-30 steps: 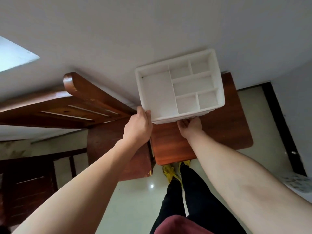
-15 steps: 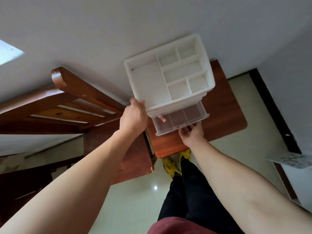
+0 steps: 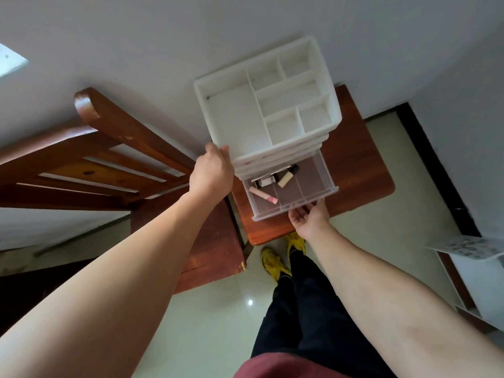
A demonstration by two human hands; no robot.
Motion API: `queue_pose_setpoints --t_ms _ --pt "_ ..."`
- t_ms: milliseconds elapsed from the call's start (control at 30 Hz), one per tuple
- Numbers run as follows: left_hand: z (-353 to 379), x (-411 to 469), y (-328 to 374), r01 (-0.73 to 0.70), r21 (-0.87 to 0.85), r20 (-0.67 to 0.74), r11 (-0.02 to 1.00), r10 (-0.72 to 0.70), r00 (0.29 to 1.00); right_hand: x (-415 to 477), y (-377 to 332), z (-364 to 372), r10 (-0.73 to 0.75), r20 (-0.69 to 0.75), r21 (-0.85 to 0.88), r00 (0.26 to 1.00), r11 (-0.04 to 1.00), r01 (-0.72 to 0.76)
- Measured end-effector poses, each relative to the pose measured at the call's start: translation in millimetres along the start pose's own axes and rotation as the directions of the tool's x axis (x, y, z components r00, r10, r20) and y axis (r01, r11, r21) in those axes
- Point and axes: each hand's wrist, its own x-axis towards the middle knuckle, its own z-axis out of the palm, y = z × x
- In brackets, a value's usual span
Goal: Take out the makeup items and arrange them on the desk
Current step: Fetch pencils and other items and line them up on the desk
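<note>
Soft even daylight, small glare on the floor, wide-angle bending at edges

1 wide-angle camera sits on my head, tilted steeply down. It looks along my left forearm and right forearm onto the white organizer and its clear drawer on the wooden desk, at arm's reach, my yellow shoes below.

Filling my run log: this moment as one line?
left hand: holds organizer | right hand: grips drawer, open | in drawer: pink tube, cream bottle, dark bottle
</note>
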Motion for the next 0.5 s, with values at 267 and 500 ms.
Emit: queue_pose_setpoints --t_ms 267,500 --pt "-2 -4 1 0.032 -0.105 0.026 0.994 -0.030 0.999 -14 -26 -6 -0.468 -0.208 -0.587 0.859 0.762 0.273" --pt "4 -24 -17 0.023 -0.260 -0.016 0.965 -0.029 0.999 -44 -45 16 -0.660 0.430 -0.854 0.616 -0.078 0.514"
